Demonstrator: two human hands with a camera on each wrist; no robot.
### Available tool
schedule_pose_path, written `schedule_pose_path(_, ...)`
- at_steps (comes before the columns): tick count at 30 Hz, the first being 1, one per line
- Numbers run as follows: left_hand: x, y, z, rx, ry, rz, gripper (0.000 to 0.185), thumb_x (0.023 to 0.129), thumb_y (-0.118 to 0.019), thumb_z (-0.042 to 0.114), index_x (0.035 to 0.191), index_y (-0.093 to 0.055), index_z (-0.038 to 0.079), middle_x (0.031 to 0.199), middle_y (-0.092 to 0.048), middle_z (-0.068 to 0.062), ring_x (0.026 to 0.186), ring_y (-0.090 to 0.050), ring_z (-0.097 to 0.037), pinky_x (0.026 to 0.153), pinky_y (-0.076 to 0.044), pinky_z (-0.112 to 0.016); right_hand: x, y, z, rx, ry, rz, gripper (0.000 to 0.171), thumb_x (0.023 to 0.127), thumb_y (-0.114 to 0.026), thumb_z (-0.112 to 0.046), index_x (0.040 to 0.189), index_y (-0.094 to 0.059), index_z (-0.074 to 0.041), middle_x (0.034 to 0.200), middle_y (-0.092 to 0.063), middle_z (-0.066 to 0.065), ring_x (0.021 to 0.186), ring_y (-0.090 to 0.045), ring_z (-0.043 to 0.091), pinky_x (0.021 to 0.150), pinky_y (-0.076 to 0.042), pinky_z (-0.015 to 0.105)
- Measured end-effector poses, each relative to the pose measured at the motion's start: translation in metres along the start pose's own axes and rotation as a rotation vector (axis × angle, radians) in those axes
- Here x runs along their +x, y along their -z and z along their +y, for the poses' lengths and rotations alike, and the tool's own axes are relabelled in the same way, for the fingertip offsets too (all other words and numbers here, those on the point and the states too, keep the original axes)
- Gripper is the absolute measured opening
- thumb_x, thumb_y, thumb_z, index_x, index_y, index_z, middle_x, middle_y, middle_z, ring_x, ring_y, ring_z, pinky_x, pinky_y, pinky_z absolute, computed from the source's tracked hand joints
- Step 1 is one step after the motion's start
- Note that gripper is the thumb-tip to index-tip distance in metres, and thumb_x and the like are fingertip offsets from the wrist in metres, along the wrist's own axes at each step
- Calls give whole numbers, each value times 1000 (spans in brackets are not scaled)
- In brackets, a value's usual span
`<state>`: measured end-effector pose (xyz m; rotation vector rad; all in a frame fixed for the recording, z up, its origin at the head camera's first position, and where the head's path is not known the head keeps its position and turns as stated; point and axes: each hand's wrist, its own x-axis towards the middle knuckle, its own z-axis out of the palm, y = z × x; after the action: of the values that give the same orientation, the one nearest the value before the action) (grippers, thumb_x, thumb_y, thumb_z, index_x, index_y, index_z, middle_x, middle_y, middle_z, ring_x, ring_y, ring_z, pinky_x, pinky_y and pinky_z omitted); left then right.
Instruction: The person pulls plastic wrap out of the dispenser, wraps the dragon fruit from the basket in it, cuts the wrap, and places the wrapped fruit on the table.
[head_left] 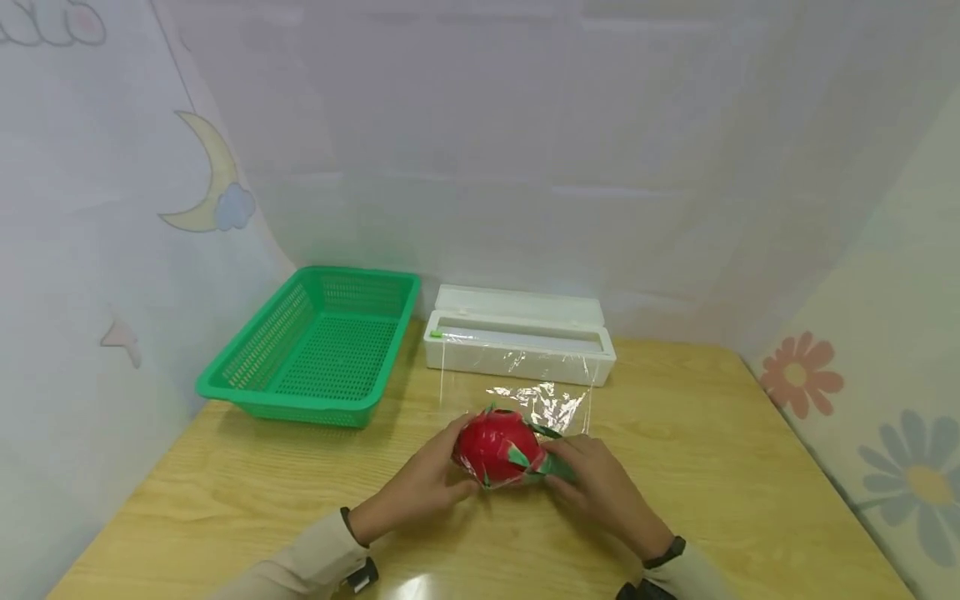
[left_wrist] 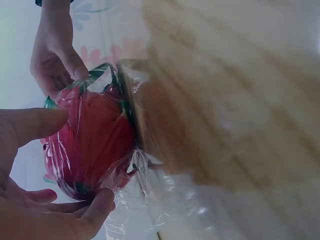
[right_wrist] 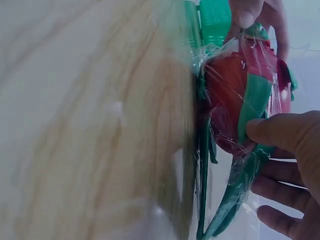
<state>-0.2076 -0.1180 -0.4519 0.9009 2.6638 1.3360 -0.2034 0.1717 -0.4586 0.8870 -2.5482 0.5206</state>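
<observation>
A red dragon fruit [head_left: 495,448] with green leafy scales is held over the table in front of the person. Clear plastic wrap [right_wrist: 232,55] clings to its skin in both wrist views. My left hand [head_left: 423,485] grips the rounded left end, thumb on one side and fingers curled on the other. At the leafy right end, my right hand [head_left: 600,483] pinches the fruit, its thumb [right_wrist: 275,129] on a green leaf over the film. A sheet of cling film [head_left: 551,404] stretches from the fruit back to the white wrap dispenser [head_left: 517,360], whose lid is up.
A green plastic basket [head_left: 288,402] stands at the back left, beside the dispenser. The wooden table [head_left: 690,450] extends to the right and front. Pale printed cloth [head_left: 487,150] hangs along the back and sides.
</observation>
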Motion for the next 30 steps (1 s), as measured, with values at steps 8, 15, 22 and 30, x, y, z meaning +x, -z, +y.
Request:
schedule_pose_path(8,8,1,-4,52,-28,18,101,77,-88,19,155,-26,3,153,-42,-11,139,-40,-31,110,-37,-53,11,-4,11,164,24,-82,43,75,-84,-5,110,-60,-12,143,-49,25,131,-49,43,96,-49,56)
schedule_pose_path(15,6,0,0,-29,45,33,96,78,-86,40,149,-33,3,134,-57,-12,116,-59,-26,95,-51,-45,15,2,21,308,-34,-190,38,78,-74,-3,111,-58,-16,137,-58,21,119,-60,40,92,-53,50)
schedule_pose_path(22,2,0,6,-77,101,78,90,80,-80,52,145,-38,6,134,-57,-12,105,-62,-20,87,-54,-39,18,12,23,403,17,-159,36,81,-72,-3,112,-59,-15,128,-65,16,109,-66,33,88,-56,43)
schedule_pose_path(30,6,4,16,-45,40,154,73,82,-78,52,134,-45,12,119,-62,-4,105,-59,-18,85,-54,-47,17,17,27,540,7,-175,29,91,-68,-3,118,-60,-8,125,-65,16,108,-67,25,87,-57,40)
